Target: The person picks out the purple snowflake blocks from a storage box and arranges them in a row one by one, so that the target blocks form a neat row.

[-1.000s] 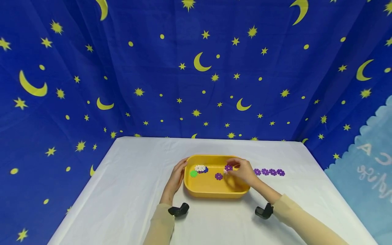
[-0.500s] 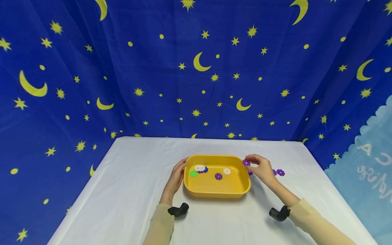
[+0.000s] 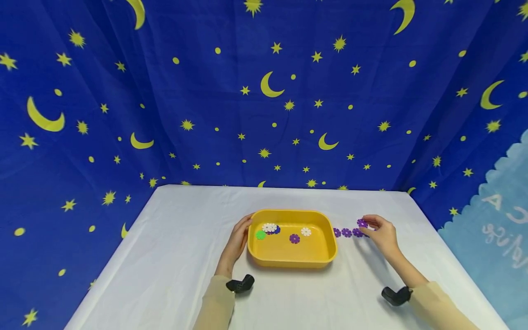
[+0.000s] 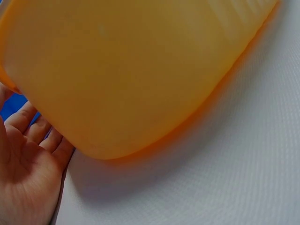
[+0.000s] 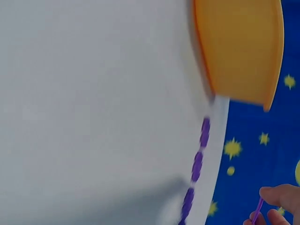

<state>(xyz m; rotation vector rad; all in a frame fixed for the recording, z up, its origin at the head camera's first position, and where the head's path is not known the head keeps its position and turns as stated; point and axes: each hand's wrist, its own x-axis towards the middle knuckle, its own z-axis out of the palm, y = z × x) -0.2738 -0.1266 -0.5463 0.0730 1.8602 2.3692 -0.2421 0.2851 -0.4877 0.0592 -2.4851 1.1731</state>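
Note:
My right hand (image 3: pixel 384 234) pinches a purple flower-shaped disc (image 3: pixel 362 222) between thumb and fingers, above the table. Seen edge-on in the right wrist view, that disc (image 5: pixel 257 210) looks like a thin strip. Beneath the hand runs a row of matching purple discs (image 3: pixel 347 233) to the right of the tray, partly hidden by the fingers. My left hand (image 3: pixel 236 239) rests on the left side of the yellow tray (image 3: pixel 293 264). In the left wrist view its fingers, fairly straight, touch the outer wall (image 4: pixel 117 93).
Inside the tray lie a purple disc (image 3: pixel 294 239), a white disc (image 3: pixel 305 232), and a cluster with a green disc (image 3: pixel 261 235), white pieces (image 3: pixel 270 227) and a blue disc (image 3: pixel 277 229). A blue star-patterned cloth (image 3: pixel 231 105) hangs behind the white table (image 3: pixel 185 238).
My right hand has lifted a purple disc out of the tray and carried it rightward, over the row of discs. The left hand and tray have stayed in place.

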